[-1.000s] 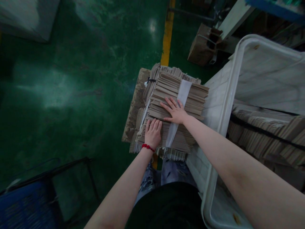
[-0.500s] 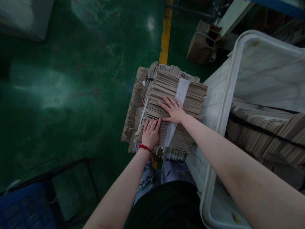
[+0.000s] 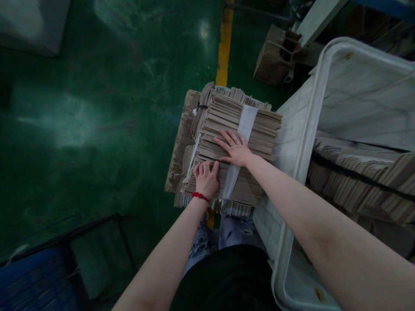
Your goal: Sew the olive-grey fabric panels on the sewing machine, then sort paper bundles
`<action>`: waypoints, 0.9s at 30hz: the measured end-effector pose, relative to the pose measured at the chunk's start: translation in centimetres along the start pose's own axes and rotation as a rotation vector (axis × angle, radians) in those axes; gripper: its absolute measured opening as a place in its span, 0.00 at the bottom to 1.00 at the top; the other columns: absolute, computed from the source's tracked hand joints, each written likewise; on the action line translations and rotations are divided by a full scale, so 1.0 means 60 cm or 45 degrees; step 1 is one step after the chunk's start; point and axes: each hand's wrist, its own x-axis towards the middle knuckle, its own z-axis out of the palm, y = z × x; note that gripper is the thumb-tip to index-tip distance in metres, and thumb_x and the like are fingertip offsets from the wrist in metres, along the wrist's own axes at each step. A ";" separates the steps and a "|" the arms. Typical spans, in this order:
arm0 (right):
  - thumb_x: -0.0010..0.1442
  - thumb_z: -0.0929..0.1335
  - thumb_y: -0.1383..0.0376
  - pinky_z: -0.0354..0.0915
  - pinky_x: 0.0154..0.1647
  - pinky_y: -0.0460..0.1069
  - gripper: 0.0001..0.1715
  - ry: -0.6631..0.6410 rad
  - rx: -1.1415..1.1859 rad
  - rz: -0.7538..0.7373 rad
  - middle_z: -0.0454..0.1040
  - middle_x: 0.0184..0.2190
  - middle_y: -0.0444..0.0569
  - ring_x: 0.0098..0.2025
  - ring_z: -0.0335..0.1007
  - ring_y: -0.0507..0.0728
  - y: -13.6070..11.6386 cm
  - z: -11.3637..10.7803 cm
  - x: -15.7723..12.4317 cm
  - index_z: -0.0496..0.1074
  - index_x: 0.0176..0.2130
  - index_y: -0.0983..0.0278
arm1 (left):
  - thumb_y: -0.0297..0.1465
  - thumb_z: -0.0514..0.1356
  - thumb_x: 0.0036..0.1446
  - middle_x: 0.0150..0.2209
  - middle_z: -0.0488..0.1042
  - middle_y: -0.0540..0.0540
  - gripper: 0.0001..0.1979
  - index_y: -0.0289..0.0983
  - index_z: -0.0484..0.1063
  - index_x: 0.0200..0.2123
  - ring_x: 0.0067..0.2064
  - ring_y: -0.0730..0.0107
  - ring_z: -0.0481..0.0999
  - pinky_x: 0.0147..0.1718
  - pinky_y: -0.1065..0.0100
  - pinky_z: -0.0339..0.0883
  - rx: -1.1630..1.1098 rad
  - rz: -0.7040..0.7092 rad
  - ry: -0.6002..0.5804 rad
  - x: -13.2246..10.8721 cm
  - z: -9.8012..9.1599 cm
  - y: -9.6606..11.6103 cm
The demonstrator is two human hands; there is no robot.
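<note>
Handling a banded stack of card, as viewed from beside the worker. The stack of brown card sheets (image 3: pixel 223 116) lies in front of the person's legs, its sheet edges facing up, with a white band (image 3: pixel 248 121) running across it. A worn slab (image 3: pixel 184 134) shows under its left side, and a smaller bundle with a dark tie (image 3: pixel 202 106) sits against its far left edge.

The right hand (image 3: pixel 238 152) is open, palm down and fingers spread, resting on the stack and partly over the band. The left hand (image 3: pixel 206 180), with a red bracelet (image 3: pixel 200 197) at the wrist, touches the near left part of the stack. Compared with half a second ago, its fingers are more bent and the digit nearest the right hand stands out straighter; whether a sheet is pinched there, one cannot tell. The right hand and the stack keep much the same place. The change suggests that the left fingers do the finer work among the edges while the right steadies the card.

To the right, just beside the stack, stands a white bin (image 3: pixel 311 129) containing strapped sheets (image 3: pixel 342 162). A yellow line (image 3: pixel 225 47) crosses the green floor (image 3: pixel 129 86) beyond.
</note>
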 end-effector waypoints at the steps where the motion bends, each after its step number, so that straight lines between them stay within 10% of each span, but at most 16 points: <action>1: 0.60 0.65 0.46 0.30 0.67 0.66 0.48 0.001 0.002 -0.001 0.30 0.72 0.44 0.72 0.24 0.63 0.000 0.000 0.000 0.38 0.69 0.49 | 0.26 0.54 0.56 0.53 0.69 0.36 0.24 0.38 0.68 0.57 0.56 0.49 0.66 0.59 0.48 0.51 0.005 0.002 0.000 0.003 -0.002 0.003; 9: 0.60 0.66 0.49 0.31 0.67 0.67 0.47 0.010 0.003 -0.005 0.31 0.72 0.43 0.72 0.24 0.62 0.003 0.002 0.000 0.39 0.69 0.48 | 0.26 0.51 0.58 0.56 0.71 0.39 0.23 0.34 0.67 0.56 0.64 0.55 0.58 0.67 0.50 0.36 -0.044 0.181 -0.041 0.009 -0.018 -0.002; 27: 0.61 0.65 0.49 0.29 0.68 0.66 0.46 0.028 -0.008 0.003 0.32 0.72 0.43 0.72 0.25 0.62 0.004 -0.001 -0.002 0.39 0.69 0.48 | 0.28 0.54 0.57 0.63 0.64 0.43 0.34 0.38 0.53 0.67 0.65 0.55 0.57 0.66 0.52 0.39 -0.055 0.153 -0.064 -0.010 -0.004 -0.007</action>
